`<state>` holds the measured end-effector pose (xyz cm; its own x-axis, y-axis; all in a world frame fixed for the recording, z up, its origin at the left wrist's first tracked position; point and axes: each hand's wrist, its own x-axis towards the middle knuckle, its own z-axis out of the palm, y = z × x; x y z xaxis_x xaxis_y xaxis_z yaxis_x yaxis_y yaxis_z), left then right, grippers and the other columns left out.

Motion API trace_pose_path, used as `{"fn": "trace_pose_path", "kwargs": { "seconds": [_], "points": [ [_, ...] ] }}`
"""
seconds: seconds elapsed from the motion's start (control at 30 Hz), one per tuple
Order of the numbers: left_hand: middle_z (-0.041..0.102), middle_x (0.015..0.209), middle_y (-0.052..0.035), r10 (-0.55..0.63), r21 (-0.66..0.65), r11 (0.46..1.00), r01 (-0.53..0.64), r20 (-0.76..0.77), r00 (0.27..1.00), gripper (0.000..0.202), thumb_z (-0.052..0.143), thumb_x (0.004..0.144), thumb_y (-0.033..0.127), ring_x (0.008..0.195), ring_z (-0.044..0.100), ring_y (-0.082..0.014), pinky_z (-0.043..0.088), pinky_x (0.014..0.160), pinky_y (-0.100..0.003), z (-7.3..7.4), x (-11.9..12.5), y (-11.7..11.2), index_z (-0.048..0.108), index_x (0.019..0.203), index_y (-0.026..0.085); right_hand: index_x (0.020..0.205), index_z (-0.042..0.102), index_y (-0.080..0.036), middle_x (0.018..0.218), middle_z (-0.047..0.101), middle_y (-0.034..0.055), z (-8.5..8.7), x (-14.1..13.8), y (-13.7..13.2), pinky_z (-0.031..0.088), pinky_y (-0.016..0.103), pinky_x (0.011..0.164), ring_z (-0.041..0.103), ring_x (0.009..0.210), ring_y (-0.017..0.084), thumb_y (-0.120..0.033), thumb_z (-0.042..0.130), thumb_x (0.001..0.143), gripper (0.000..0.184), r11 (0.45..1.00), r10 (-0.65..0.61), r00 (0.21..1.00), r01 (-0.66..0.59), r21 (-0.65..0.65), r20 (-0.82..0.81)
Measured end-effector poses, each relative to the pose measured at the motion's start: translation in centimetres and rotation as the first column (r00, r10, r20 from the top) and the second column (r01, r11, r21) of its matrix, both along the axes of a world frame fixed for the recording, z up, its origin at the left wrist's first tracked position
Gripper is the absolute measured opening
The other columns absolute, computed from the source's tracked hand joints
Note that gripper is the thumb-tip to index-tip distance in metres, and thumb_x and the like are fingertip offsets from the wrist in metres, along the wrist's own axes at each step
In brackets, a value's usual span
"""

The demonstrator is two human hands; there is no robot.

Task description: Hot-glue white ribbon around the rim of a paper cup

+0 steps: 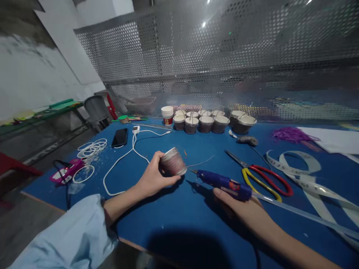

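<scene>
My left hand is closed around a small paper cup wrapped in reddish thread, tipped on its side just above the blue table. A thin strand trails from the cup to the right. My right hand grips a blue hot glue gun with a clear glue stick sticking out behind it. The gun's nozzle points left at the cup's rim, a small gap away.
Red and yellow scissors lie right of the gun, with white ribbon beyond. Several filled cups and a stack of paper cups stand at the back. A phone, white cable, white rings and a pink tool lie at left.
</scene>
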<state>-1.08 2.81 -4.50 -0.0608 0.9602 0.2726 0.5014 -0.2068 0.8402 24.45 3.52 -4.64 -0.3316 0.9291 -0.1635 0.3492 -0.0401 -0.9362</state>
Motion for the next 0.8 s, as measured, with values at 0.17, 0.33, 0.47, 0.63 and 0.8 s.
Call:
{"fn": "trace_pose_path", "kwargs": {
  "seconds": [0.17,0.33,0.47,0.63,0.8],
  "points": [
    [0.043,0.086,0.002,0.002,0.007,1.0,-0.002,-0.017,1.0,0.049,0.076,0.064,0.034,0.07,0.043,-0.0114,0.039,0.064,-0.025,0.1,0.2,-0.1,0.039,0.092,0.021,0.073,0.062,-0.024,0.053,0.052,-0.0017,0.1,-0.3,-0.6,0.037,0.027,0.046,0.049,0.05,0.016,-0.049,0.064,0.072,0.025,0.993,-0.041,0.999,0.037,0.116,0.035],
    [0.042,0.088,0.0017,-0.011,0.04,0.999,0.013,-0.044,0.999,0.049,0.076,0.066,0.034,0.078,0.044,-0.0133,0.04,0.071,-0.027,-0.1,0.3,-0.1,0.038,0.093,0.021,0.075,0.061,-0.022,0.061,0.052,-0.0008,0.0,-0.5,-0.8,0.039,0.027,0.05,0.047,0.054,0.014,-0.048,0.061,0.077,0.027,0.983,0.022,1.0,-0.022,0.181,-0.003],
    [0.041,0.09,0.0009,-0.008,0.061,0.998,0.012,-0.067,0.998,0.048,0.075,0.067,0.034,0.08,0.044,-0.0141,0.04,0.075,-0.028,-0.2,0.2,-0.1,0.038,0.093,0.021,0.075,0.061,-0.021,0.06,0.051,-0.0005,-0.2,-0.5,-0.8,0.037,0.026,0.049,0.044,0.054,0.014,-0.048,0.061,0.077,0.027,0.98,0.041,0.999,-0.041,0.196,0.004],
    [0.04,0.087,0.0024,0.009,0.055,0.998,-0.005,-0.071,0.997,0.048,0.075,0.066,0.035,0.078,0.043,-0.013,0.039,0.072,-0.027,-0.1,0.3,-0.2,0.037,0.092,0.021,0.069,0.056,-0.02,0.058,0.046,-0.0021,0.2,-0.6,-1.0,0.037,0.026,0.048,0.042,0.052,0.012,-0.047,0.06,0.077,0.028,0.973,-0.01,1.0,0.012,0.232,-0.01],
    [0.042,0.08,0.0051,0.051,-0.066,0.996,-0.053,-0.042,0.998,0.048,0.075,0.065,0.037,0.066,0.042,-0.0102,0.037,0.061,-0.024,0.3,0.8,-0.4,0.039,0.092,0.021,0.066,0.052,-0.02,0.055,0.042,-0.0039,1.1,-0.9,-1.5,0.033,0.025,0.046,0.037,0.05,0.011,-0.048,0.056,0.077,0.03,0.973,0.068,0.996,-0.08,0.216,0.065]
  ]
}}
